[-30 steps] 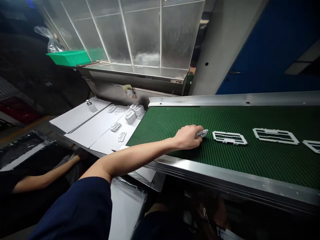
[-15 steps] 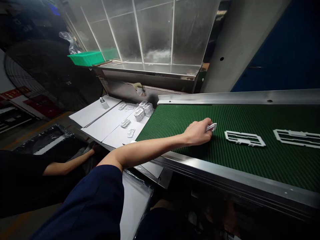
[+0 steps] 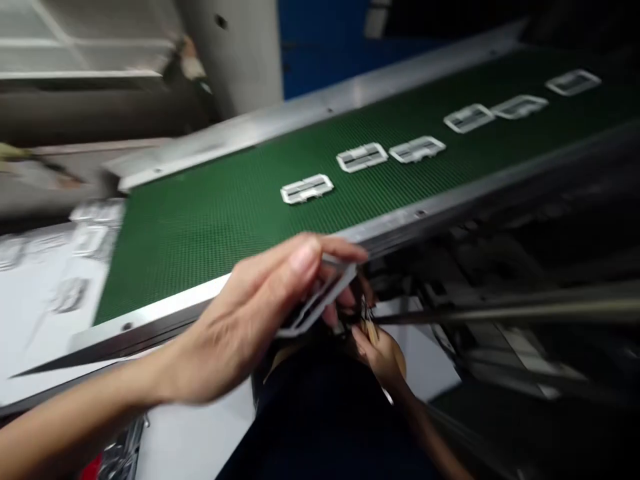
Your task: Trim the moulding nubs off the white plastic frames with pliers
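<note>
My left hand [image 3: 245, 313] is closed on a white plastic frame [image 3: 325, 301], pinched between thumb and fingers and tilted in front of the belt's near rail. Below it, close to my lap, my right hand [image 3: 380, 353] has its fingers curled around something small and blurred, with a yellowish strip showing. Several similar white frames, such as the nearest one [image 3: 307, 189], lie flat in a staggered row on the green conveyor belt [image 3: 200, 220].
Metal rails [image 3: 390, 223] border the belt. At the left, a white-covered table [image 3: 35, 347] carries stacks of white frames [image 3: 97, 212]. A grey post [image 3: 235, 53] and a blue panel [image 3: 320, 50] stand behind the belt.
My view has swung right and down. My left hand has come off the belt toward me, holding a white frame. My right hand shows more plainly, and more frames on the belt are visible.
</note>
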Available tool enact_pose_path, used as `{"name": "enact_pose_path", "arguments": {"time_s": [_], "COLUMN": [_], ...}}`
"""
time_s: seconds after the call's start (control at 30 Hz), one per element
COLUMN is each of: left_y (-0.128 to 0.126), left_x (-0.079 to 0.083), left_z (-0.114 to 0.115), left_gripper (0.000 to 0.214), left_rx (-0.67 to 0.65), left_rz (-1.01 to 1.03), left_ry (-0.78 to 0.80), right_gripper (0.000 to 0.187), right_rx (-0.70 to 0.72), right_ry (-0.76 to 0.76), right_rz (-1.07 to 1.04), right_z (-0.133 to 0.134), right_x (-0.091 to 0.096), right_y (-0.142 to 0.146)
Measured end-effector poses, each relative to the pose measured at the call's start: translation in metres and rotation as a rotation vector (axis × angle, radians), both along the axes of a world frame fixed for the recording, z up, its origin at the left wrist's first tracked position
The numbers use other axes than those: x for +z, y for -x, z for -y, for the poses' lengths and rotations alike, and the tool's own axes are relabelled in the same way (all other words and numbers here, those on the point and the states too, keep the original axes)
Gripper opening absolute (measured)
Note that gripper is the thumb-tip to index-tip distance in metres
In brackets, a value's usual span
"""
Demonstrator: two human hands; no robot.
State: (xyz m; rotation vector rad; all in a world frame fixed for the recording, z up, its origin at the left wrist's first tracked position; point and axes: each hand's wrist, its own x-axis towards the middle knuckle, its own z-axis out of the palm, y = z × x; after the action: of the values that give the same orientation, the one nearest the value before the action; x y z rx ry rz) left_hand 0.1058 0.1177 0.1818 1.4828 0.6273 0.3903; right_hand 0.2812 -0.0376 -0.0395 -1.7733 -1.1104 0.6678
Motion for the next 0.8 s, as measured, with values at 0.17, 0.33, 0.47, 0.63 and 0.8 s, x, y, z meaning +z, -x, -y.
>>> {"name": "enact_pose_path", "arguments": {"time_s": [0.17, 0.33, 0.47, 0.63, 0.8], "left_y": [-0.025, -0.045, -0.045, -0.043, -0.045], "left_x": [-0.094, -0.162, -0.173, -0.179, -0.184], "left_z": [0.050, 0.077, 0.086, 0.086, 0.084], "left_gripper": [0.033, 0.035, 0.036, 0.037, 0.037], "left_rx": [0.122, 0.337, 0.362, 0.374, 0.340], "left_rz": [0.049, 0.202, 0.223, 0.225, 0.210], "left_ry": [0.562, 0.899, 0.999, 1.008, 0.960], "right_gripper": [0.027, 0.023, 0.021, 0.018, 0.018], "right_rx": [-0.087, -0.013, 0.007, 0.018, -0.032], "right_ry": [-0.078, -0.014, 0.031, 0.006, -0.006], "right_rz": [-0.555, -0.559, -0.438, -0.432, -0.437], "right_z": [0.015, 0.027, 0.030, 0.030, 0.032], "right_x": [0.013, 0.028, 0.028, 0.027, 0.025], "right_y": [0.007, 0.010, 0.010, 0.004, -0.001]}}
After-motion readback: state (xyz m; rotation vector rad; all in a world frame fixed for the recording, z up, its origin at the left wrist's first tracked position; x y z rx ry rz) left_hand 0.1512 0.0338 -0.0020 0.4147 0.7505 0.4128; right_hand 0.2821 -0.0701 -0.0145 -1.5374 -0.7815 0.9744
